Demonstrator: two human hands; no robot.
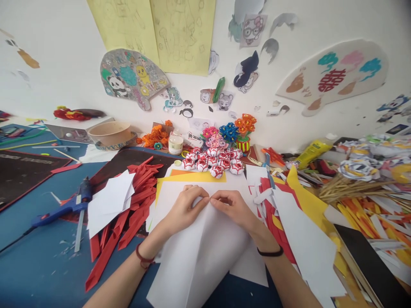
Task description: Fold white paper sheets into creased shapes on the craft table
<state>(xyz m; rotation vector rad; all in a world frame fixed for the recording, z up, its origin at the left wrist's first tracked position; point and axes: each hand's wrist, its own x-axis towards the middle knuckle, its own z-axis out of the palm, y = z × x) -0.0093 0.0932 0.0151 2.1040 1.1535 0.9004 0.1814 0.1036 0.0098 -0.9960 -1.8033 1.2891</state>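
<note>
A large white sheet of paper with a crease down its middle hangs toward me from both hands. My left hand pinches its top at the crease, thumb and forefinger pressed together. Right beside it, my right hand pinches the same spot, its fingertips nearly touching the left ones. More white sheets and a yellow sheet lie flat beneath the hands. Just beyond them sits a cluster of red-and-white paper flowers.
Folded red paper strips and white paper pieces lie left, beside a blue glue gun. A glass jar and a bowl stand behind. On the right are yellow paper, a dark phone-like slab and many paper strips.
</note>
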